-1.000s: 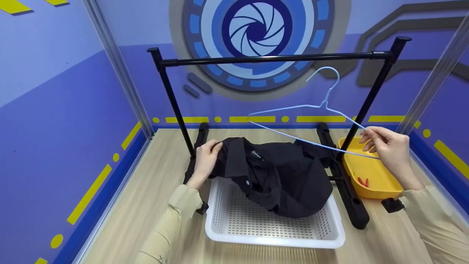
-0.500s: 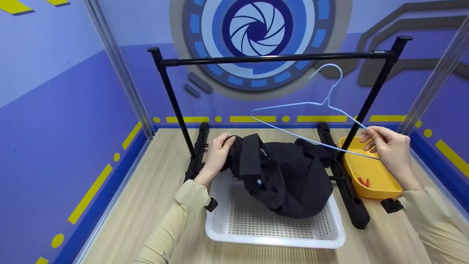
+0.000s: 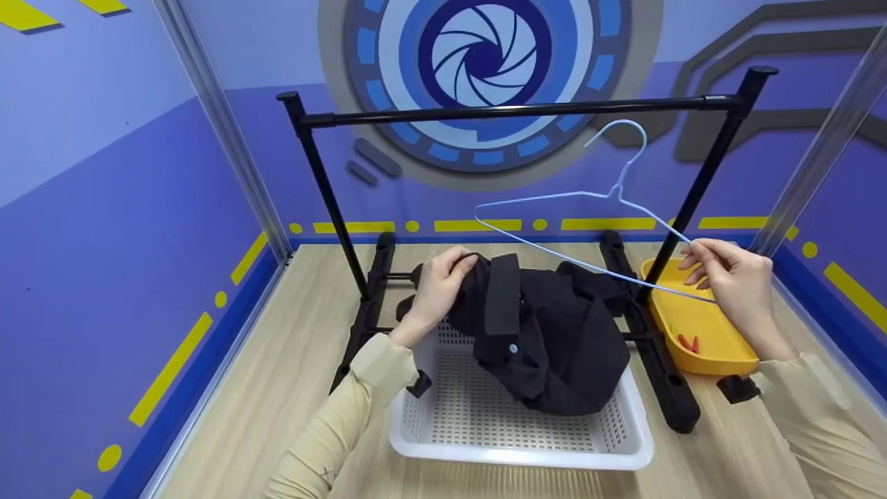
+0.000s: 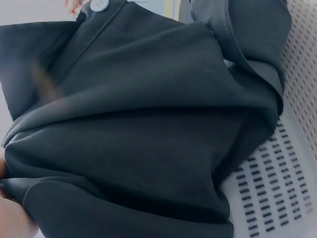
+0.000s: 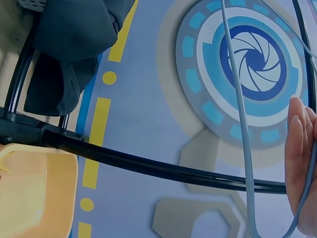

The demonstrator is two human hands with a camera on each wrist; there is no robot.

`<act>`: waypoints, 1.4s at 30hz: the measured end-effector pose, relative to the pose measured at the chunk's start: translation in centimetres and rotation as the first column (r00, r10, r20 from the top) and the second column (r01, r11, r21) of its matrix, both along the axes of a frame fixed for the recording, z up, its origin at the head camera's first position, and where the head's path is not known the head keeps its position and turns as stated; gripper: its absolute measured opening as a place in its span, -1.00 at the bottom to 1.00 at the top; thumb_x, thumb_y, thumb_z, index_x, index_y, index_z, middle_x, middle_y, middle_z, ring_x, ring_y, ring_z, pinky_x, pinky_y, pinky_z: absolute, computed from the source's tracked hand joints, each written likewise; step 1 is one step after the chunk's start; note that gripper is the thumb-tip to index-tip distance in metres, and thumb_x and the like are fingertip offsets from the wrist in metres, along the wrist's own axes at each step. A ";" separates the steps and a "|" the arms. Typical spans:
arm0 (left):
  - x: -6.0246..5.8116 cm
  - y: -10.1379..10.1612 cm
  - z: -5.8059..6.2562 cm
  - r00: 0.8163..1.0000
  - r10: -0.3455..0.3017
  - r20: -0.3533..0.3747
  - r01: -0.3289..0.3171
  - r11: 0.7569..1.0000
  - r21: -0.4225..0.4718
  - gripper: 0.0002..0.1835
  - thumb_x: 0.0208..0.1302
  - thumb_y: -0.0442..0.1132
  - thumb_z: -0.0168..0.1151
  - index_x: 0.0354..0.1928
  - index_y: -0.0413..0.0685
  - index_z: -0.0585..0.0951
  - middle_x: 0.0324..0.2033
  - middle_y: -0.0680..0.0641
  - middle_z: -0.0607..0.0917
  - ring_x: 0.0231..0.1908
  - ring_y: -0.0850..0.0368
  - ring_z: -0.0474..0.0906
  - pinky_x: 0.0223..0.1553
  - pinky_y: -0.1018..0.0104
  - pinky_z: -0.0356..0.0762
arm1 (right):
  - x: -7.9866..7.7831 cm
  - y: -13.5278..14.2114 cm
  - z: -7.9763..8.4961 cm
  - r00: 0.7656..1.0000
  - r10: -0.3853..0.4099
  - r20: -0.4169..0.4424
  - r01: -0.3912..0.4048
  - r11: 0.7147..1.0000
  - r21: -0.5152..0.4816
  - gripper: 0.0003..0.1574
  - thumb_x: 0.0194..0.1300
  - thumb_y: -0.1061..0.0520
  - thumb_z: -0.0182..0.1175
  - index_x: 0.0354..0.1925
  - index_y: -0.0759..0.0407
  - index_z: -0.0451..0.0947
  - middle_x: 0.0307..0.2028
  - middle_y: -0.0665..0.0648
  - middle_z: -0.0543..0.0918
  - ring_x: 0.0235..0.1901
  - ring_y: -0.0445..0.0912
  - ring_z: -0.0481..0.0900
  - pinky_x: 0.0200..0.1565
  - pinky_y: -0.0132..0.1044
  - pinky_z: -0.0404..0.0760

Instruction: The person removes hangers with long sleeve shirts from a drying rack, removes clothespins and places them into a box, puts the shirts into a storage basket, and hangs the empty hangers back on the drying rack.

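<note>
- We see the left hand [image 3: 435, 285] pinching the black shirt [image 3: 572, 346] just beside its collar [image 3: 502, 294], thumb and fingers drawn together on bunched cloth.
- In the left wrist view we find only a sliver of that hand at the edge, mostly cut off.
- We see the right hand [image 3: 743, 283] gripping the blue hanger [image 3: 615, 194] near its right end, thumb and forefinger pinching the upper bar.
- The hanger is held aloft, hook up, in front of the black rack [image 3: 520, 110]; we see its lower bar cross over the shirt's far edge, but cannot tell whether they touch.
- We find the shirt heaped over the rear of the white basket [image 3: 520, 457] on the bench [image 3: 277, 360], near the yellow tray [image 3: 717, 366].
</note>
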State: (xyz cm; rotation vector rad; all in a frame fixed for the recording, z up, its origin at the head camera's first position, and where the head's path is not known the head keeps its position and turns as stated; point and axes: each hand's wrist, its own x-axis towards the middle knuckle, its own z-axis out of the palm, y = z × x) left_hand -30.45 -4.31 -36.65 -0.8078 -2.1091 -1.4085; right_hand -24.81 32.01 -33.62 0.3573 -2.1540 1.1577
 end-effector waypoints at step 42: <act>3.6 5.7 -4.6 0.899 -0.348 0.266 0.435 0.638 -0.635 -0.82 0.29 -0.17 0.09 -0.40 -0.08 0.56 -0.54 0.15 0.49 -0.51 0.36 0.33 -0.38 0.59 0.27 | -2.0 1.5 -2.4 1.000 0.011 -0.004 -0.011 1.000 -0.013 -0.82 0.26 0.32 0.08 -0.30 0.43 0.59 -0.54 0.27 0.59 -0.70 -0.16 0.53 -0.63 -0.45 0.46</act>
